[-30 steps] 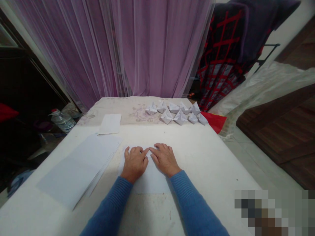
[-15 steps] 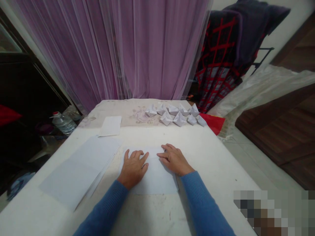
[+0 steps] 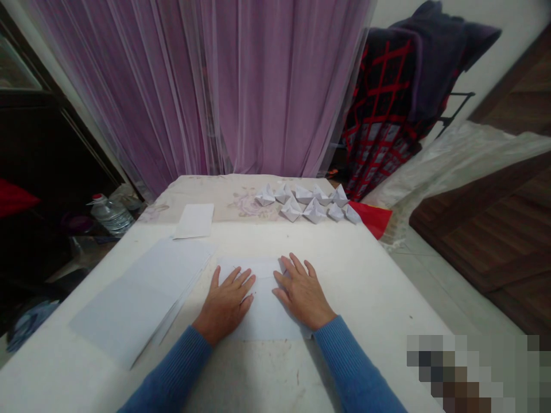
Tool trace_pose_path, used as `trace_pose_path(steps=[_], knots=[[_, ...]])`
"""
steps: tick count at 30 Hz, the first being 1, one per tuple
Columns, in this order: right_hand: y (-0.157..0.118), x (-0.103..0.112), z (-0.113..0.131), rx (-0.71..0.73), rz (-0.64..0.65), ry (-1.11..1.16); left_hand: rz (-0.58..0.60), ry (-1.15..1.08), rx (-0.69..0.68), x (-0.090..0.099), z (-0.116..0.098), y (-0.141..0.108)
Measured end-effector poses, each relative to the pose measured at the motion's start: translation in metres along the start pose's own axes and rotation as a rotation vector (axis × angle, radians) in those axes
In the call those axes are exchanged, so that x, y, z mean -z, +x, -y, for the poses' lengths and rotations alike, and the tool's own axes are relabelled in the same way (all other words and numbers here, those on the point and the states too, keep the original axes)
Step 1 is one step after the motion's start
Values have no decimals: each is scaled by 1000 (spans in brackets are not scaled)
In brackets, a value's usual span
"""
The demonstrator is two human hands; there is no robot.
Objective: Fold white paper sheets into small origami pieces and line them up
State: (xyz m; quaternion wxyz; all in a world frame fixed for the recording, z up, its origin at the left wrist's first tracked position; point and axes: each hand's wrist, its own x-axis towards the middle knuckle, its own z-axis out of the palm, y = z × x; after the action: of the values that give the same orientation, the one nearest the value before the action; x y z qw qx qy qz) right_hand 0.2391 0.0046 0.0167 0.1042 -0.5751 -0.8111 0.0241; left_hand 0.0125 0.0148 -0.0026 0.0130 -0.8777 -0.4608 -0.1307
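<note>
Spreads the left hand [image 3: 227,301] palm down on the left part of a white paper sheet [image 3: 267,318], with fingers fanned wide and thumb angled inward. Lays the right hand [image 3: 303,292] over the right part, fingers likewise apart and pointing toward the far edge of the counter [image 3: 365,350]. Grips nothing with either hand; leaves a strip of bare paper visible between the two.

Shows the sheet lying flat about midway between the left and right edges of the counter, well apart from the far edge. Looks plain, pale and faintly bluish, roughly rectangular, with a thin line running crosswise near the far side and a slightly lighter band beyond it. Has a straight near side and a small shadow at the near right corner; cannot tell how many layers lie beneath the hands.

To the left, has a slanting stack of paper [image 3: 142,292] near the left edge of the counter, with sheets fanned out along its right side. Beyond that, toward the far left corner, has a small folded paper [image 3: 194,221]. Toward the far right corner, has nine folded paper boats [image 3: 315,211] in two rows, close to a red item [image 3: 374,219].
</note>
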Motion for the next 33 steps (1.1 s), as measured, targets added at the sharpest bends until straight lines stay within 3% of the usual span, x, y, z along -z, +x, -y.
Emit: trace_pose_path(steps=[5,9,25,29,33], knots=[[0,-15,16,57,-46,48,16,1,23,-1,0,0],[1,-21,21,22,-72,46,17,33,49,-3,2,-1],[-13,-10,1,-169,-70,-34,90,23,68,-3,8,1],[-10,-11,-3,-204,-181,68,94,-38,144,-2,4,5],[-6,-15,-11,-259,-295,176,5,-98,246,-2,-1,10]])
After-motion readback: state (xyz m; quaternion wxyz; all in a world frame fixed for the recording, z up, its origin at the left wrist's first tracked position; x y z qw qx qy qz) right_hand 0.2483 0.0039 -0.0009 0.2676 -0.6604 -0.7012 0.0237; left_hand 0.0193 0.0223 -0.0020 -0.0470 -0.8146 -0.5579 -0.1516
